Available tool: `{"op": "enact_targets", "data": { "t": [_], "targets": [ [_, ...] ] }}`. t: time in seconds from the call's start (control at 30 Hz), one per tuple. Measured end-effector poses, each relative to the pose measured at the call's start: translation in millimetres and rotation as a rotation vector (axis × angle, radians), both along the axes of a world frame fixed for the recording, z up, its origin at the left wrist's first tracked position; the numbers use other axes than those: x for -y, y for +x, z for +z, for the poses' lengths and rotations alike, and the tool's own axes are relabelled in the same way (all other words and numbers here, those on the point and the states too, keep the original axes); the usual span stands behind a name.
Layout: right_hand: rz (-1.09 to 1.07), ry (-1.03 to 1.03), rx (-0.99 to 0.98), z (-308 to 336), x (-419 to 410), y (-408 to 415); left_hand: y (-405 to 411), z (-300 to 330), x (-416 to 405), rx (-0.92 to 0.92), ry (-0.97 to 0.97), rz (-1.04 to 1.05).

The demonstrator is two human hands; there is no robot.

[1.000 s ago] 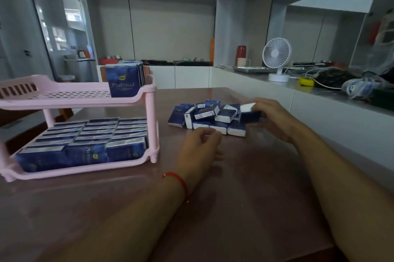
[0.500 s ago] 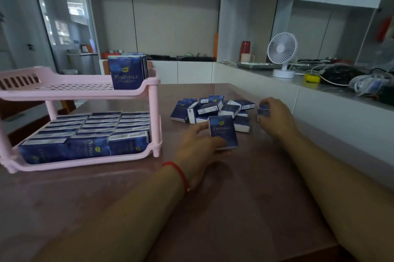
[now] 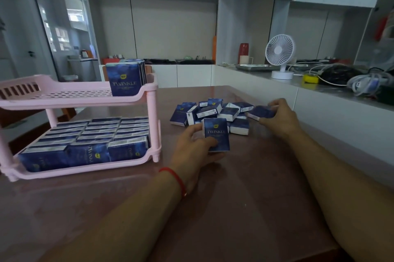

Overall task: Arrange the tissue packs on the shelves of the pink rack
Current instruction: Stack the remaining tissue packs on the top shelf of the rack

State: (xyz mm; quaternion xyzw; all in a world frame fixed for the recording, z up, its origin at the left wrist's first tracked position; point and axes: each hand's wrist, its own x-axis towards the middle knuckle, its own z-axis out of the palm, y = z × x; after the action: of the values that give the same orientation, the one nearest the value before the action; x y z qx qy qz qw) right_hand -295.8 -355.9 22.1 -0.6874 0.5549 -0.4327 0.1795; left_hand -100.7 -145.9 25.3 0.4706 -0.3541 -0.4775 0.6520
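Each hand's fingers grasp a tissue pack: left hand [image 3: 195,148], right hand [image 3: 279,117], loose pile [image 3: 213,111] between.

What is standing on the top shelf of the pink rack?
On the top shelf of the pink rack, a short row of upright tissue packs stands at the right end. The front pack hides how many stand behind.

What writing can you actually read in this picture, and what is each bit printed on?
"TWINKLE": tissue pack held upright in the left hand.
"TWINKLE": front pack on the top shelf of the pink rack.
"TWINKLE", lying sideways: pack in the bottom shelf's front row.
Small print under each brand name: too blurred to read.
White labels on the loose packs in the table pile: too small to read.
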Motion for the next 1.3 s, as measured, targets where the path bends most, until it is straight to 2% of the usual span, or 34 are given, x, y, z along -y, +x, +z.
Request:
{"op": "enact_targets", "data": {
  "t": [0.07,0.13,0.27,0.4,0.5,0.6,0.67,0.73,0.8,0.9,1.03,1.17,1.3],
  "targets": [
    [0.276,-0.05,0.146,14.7,-17.1,5.2,0.5,0.1,0.3,-0.009,-0.019,0.013],
    [0.506,-0.03,0.183,29.4,-33.7,13.3,1.3,-0.7,1.0,-0.006,-0.04,0.037],
    [0.792,-0.038,0.089,50.8,-62.3,33.1,4.3,-2.0,1.8,-0.004,-0.055,0.078],
    [0.936,-0.014,-0.052,53.1,-72.7,45.6,10.1,1.7,3.4,-0.039,-0.027,0.086],
    [0.961,-0.056,-0.189,51.8,-78.0,52.6,12.3,4.8,3.4,-0.088,-0.002,0.073],
    [0.946,0.0,-0.206,50.0,-79.6,56.1,12.3,4.6,3.4,-0.082,0.005,0.095],
    [0.928,0.035,-0.131,50.7,-79.1,55.7,14.0,1.8,4.6,-0.05,-0.011,0.142],
    [0.891,0.116,0.069,52.7,-79.1,53.3,17.7,-1.1,6.8,0.02,-0.033,0.208],
    [0.851,0.145,0.12,51.6,-78.6,51.7,20.3,-2.1,8.3,0.119,-0.046,0.239],
    [0.796,0.091,-0.045,44.2,-79.9,58.8,16.3,1.5,5.9,0.138,-0.043,0.143],
    [0.75,0.051,-0.103,46.4,-87.9,66.8,10.7,1.1,3.6,0.158,-0.011,0.001],
    [0.73,-0.059,-0.228,50.5,-99.4,70.2,16.3,-7.6,5.7,0.437,-0.036,0.022],
    [0.727,-0.067,-0.313,51.5,-95.1,65.6,25.7,-10.5,8.8,0.533,-0.076,0.074]
  ]
}}
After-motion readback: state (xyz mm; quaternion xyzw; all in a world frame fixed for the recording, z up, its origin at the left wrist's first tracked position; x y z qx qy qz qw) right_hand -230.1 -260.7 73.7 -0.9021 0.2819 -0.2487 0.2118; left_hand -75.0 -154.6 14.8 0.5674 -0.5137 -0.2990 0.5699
